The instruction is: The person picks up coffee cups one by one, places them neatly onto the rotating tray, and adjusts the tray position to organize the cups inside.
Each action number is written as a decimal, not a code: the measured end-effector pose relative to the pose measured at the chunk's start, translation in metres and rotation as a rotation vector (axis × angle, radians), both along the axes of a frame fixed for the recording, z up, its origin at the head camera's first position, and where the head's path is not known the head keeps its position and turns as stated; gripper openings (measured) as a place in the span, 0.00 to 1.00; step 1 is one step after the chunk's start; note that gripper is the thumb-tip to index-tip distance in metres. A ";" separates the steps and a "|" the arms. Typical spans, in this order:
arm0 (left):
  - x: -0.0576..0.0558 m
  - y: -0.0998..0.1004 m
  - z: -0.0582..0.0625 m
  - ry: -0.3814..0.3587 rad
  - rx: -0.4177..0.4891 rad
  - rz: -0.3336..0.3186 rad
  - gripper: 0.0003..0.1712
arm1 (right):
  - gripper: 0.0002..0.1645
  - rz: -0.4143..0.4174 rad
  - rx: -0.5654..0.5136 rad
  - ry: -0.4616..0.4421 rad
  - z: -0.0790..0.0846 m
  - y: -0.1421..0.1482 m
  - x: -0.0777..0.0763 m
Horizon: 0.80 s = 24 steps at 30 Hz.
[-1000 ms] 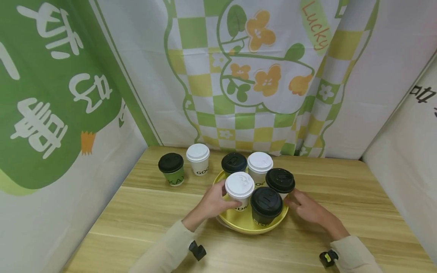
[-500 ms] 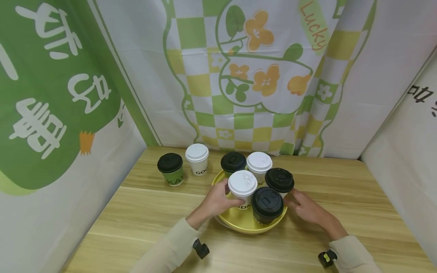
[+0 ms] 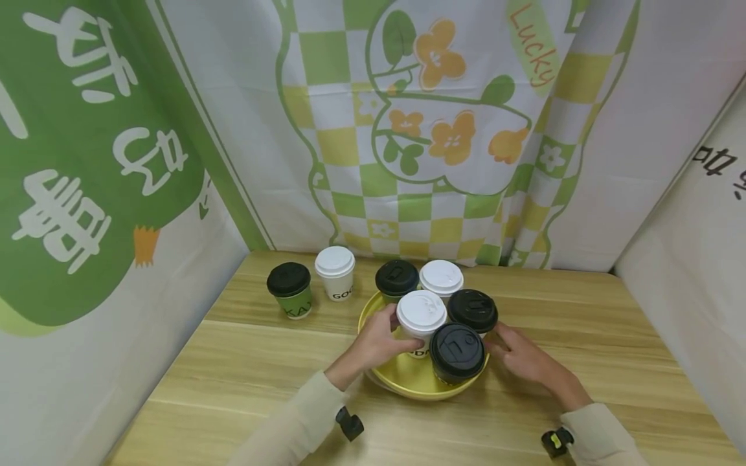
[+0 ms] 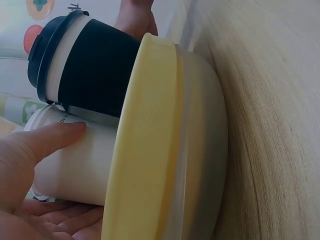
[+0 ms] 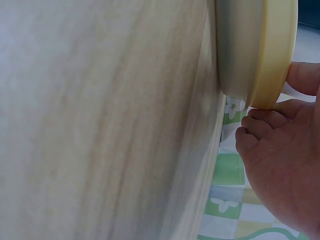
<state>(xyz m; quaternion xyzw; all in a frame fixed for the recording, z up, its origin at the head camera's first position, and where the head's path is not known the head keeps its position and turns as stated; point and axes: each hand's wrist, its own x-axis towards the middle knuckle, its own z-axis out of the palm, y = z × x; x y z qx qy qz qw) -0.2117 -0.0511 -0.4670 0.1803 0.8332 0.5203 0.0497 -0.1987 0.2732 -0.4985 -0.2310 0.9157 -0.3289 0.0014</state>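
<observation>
Through the head camera I looked down on a wood-grain desk [image 3: 221, 362] filling the lower part of the frame. Low and just right of centre stood a round yellow tray [image 3: 408, 382] bearing five lidded paper cups. The left hand [image 3: 375, 343] held a white cup with a white lid [image 3: 421, 314] at the tray's middle; in the left wrist view I saw the thumb along its wall and the fingers on the opposite side. Just right of it in the head view stood a black-sleeved cup [image 3: 457, 353]. A cup with a black lid [image 3: 473, 310] sat at the tray's right edge. Behind these were another black-lidded cup [image 3: 397, 277] and another white-lidded one [image 3: 441, 277].

The right hand [image 3: 519, 355] was at the tray's right rim, thumb and fingers close together; I could not tell whether it gripped the rim or the nearby cup. Left of centre, off the tray, stood a green cup with a black lid [image 3: 289, 289] and a white cup [image 3: 335, 273]. A checked curtain [image 3: 416, 207] with orange flowers hung across the top.
</observation>
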 end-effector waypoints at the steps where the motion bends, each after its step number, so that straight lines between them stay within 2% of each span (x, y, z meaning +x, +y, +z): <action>1: 0.000 0.001 0.000 0.000 0.006 -0.001 0.43 | 0.33 0.002 0.001 0.002 0.000 0.000 0.000; 7: 0.001 0.003 0.001 -0.004 0.032 -0.008 0.44 | 0.33 0.008 0.005 0.009 -0.002 0.000 -0.001; 17: 0.001 0.002 -0.003 0.001 0.008 -0.016 0.45 | 0.32 0.002 0.005 0.003 0.000 0.000 0.000; 24: 0.013 -0.018 0.007 -0.023 -0.051 -0.031 0.44 | 0.34 0.001 0.008 -0.009 0.000 -0.001 0.002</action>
